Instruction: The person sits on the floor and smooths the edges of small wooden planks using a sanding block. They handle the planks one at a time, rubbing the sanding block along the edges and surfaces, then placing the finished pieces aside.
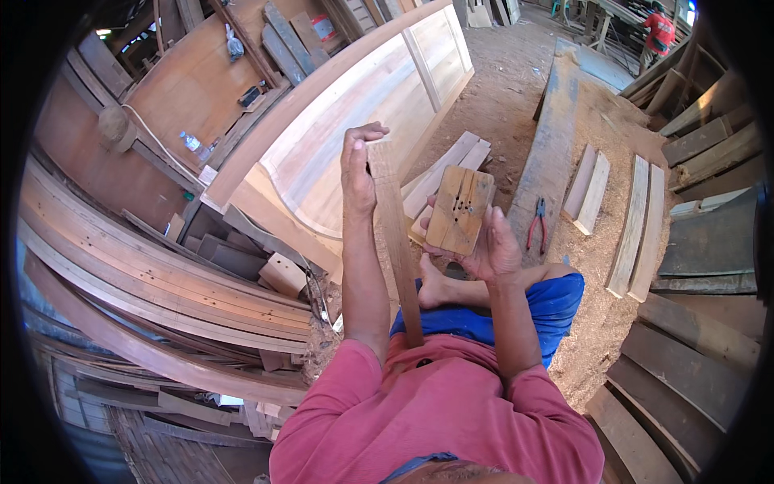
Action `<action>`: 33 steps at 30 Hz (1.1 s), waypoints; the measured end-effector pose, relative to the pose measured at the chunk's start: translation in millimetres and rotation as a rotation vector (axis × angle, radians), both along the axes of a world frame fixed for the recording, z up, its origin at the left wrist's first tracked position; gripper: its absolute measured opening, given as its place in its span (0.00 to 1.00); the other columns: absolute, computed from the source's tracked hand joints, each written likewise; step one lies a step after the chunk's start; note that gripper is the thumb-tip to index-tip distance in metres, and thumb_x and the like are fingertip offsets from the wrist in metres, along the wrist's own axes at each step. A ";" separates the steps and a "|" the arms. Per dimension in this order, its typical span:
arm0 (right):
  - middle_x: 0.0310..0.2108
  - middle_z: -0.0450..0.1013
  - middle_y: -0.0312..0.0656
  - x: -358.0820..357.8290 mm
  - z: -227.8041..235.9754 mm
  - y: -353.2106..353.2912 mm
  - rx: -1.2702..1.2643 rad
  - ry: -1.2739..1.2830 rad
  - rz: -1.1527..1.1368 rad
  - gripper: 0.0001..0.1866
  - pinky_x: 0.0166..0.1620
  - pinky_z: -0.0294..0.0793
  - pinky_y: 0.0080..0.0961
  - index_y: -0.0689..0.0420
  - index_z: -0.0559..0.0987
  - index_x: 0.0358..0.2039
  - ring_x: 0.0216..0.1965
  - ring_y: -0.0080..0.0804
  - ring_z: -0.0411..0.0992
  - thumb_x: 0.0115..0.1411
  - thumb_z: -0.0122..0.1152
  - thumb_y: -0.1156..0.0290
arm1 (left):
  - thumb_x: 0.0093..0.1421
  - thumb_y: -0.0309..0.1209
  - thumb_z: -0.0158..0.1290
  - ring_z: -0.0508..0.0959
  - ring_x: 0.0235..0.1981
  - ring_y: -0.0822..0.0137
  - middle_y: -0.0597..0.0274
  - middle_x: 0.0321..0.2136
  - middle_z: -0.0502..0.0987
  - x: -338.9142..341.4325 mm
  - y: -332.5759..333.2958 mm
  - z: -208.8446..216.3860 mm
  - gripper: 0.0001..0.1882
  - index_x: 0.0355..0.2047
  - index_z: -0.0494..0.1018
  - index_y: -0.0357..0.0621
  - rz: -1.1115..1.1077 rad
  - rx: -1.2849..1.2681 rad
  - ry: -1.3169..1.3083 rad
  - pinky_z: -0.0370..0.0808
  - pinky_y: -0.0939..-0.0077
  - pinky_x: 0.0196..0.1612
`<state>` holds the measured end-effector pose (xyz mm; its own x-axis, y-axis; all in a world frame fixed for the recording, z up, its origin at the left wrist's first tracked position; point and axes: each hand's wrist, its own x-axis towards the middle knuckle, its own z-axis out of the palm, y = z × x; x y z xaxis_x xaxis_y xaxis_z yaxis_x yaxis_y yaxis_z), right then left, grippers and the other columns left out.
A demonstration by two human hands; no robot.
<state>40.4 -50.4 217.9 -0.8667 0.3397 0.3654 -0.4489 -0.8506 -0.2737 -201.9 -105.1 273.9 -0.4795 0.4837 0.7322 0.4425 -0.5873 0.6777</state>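
Observation:
My left hand [359, 173] is closed round the far end of a long, narrow wooden strip [397, 246]. The strip's near end rests against my waist. On my right hand [497, 248] lies a rectangular wooden block [456, 219] with rounded corners, its upper face tilted toward me. Several small dark holes and two grooves mark that face. My thumb side shows at the block's right edge, while most of the fingers are hidden beneath it. The block is a little to the right of the strip.
Red-handled pliers [538, 223] lie on a long worn board [551, 153] ahead. Pale boards [635, 226] lie on sawdust at right. A large panelled wooden piece [363, 89] stands at front left, with stacked curved planks [161, 282] nearer. Far off is a person in red [659, 32].

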 end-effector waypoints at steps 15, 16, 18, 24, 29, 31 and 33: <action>0.76 0.49 0.59 -33.6 43.2 -27.0 1.038 -0.322 -0.943 0.48 0.75 0.51 0.39 0.70 0.42 0.78 0.76 0.46 0.52 0.73 0.56 0.56 | 0.76 0.42 0.42 0.70 0.61 0.53 0.51 0.45 0.76 50.4 -4.3 15.2 0.17 0.44 0.72 0.42 -0.132 0.122 0.021 0.60 0.51 0.69; 0.75 0.50 0.60 -35.2 38.4 -29.7 1.029 -0.322 -0.940 0.47 0.75 0.51 0.39 0.70 0.43 0.77 0.76 0.47 0.52 0.73 0.56 0.57 | 0.76 0.41 0.42 0.71 0.60 0.54 0.51 0.45 0.76 50.2 -6.6 14.8 0.16 0.44 0.72 0.42 -0.120 0.129 0.020 0.60 0.50 0.69; 0.74 0.53 0.60 -40.4 41.9 -25.2 1.065 -0.304 -0.998 0.46 0.75 0.52 0.39 0.70 0.44 0.77 0.75 0.47 0.54 0.72 0.56 0.60 | 0.76 0.40 0.42 0.71 0.59 0.54 0.51 0.45 0.76 51.9 -8.3 17.6 0.14 0.43 0.71 0.42 -0.094 0.137 0.036 0.61 0.50 0.69; 0.71 0.58 0.60 -57.0 69.0 -19.6 1.043 -0.289 -0.921 0.43 0.73 0.56 0.39 0.71 0.47 0.77 0.72 0.47 0.58 0.70 0.56 0.66 | 0.77 0.36 0.42 0.73 0.55 0.58 0.53 0.43 0.76 43.2 -18.3 24.7 0.13 0.41 0.72 0.41 -0.011 0.143 0.019 0.64 0.55 0.67; 0.70 0.58 0.61 -45.7 44.5 -39.7 1.047 -0.331 -0.930 0.42 0.73 0.55 0.39 0.71 0.48 0.76 0.73 0.47 0.57 0.70 0.55 0.68 | 0.76 0.36 0.41 0.73 0.56 0.55 0.52 0.43 0.77 43.8 -21.8 18.1 0.13 0.41 0.71 0.42 -0.040 0.147 0.021 0.63 0.49 0.69; 0.70 0.58 0.61 -52.3 42.3 -27.8 1.077 -0.307 -0.974 0.41 0.73 0.55 0.40 0.71 0.48 0.76 0.73 0.47 0.58 0.71 0.54 0.68 | 0.76 0.36 0.41 0.74 0.56 0.55 0.51 0.43 0.77 43.0 -15.0 18.0 0.13 0.40 0.71 0.42 -0.024 0.136 0.003 0.63 0.49 0.68; 0.70 0.59 0.61 -53.4 71.8 -17.9 1.158 -0.307 -1.091 0.41 0.73 0.56 0.40 0.71 0.48 0.76 0.72 0.48 0.58 0.71 0.54 0.67 | 0.76 0.35 0.41 0.74 0.55 0.56 0.52 0.43 0.77 47.2 -13.1 18.0 0.13 0.40 0.71 0.41 -0.022 0.115 -0.026 0.65 0.51 0.67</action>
<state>-13.1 -68.3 289.7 -0.4951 0.4898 0.7176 -0.4797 0.5346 -0.6958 -154.7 -118.2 292.0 -0.4896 0.4079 0.7706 0.4118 -0.6709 0.6168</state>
